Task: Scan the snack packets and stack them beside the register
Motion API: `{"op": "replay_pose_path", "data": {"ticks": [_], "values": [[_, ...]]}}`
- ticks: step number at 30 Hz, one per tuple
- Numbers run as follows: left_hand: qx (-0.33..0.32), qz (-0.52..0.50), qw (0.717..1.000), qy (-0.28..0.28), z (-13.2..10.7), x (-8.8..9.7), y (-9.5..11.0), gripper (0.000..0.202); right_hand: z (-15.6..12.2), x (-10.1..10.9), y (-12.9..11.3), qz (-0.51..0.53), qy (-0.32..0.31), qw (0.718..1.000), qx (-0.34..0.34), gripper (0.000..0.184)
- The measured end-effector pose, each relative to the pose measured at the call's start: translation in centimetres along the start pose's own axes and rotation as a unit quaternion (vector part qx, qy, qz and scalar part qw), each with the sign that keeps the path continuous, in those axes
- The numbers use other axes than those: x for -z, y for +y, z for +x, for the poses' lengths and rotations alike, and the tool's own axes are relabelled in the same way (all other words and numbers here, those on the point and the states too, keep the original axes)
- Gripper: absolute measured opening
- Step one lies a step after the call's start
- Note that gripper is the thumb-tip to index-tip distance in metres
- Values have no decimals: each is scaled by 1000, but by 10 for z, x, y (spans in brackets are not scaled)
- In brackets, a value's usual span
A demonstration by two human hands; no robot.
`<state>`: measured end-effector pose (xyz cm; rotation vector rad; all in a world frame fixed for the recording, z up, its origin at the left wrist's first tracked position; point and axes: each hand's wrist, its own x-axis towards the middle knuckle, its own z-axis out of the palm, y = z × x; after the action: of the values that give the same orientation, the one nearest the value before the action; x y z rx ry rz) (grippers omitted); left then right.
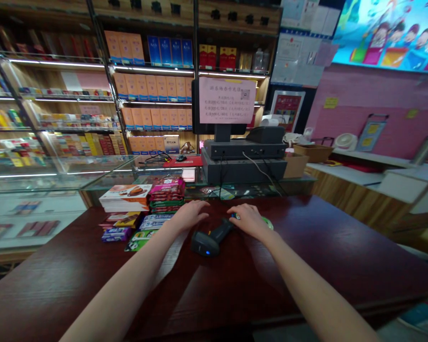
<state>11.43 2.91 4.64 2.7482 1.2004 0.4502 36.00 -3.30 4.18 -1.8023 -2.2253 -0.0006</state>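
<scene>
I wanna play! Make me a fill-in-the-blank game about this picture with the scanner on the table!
1. The scanner lies ____ the person's two forearms.
2. The little light glowing on it is ____.
3. The hand nearer the stacked snack packs is the person's ____ one.
4. The computer mouse sits on something coloured ____.

Missing words: between; blue; left; red.
</scene>
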Motion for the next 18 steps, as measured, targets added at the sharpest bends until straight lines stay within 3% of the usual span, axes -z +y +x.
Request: {"op": "replay_pose_path", "data": {"ticks": [8,18], "values": [[-39,10,999,-31,34,-23,8,48,-8,-1,37,-16,-8,999,-44,29],[-87,0,994,-60,62,-39,37,52,-11,-8,63,-13,-30,997,-69,36]]}}
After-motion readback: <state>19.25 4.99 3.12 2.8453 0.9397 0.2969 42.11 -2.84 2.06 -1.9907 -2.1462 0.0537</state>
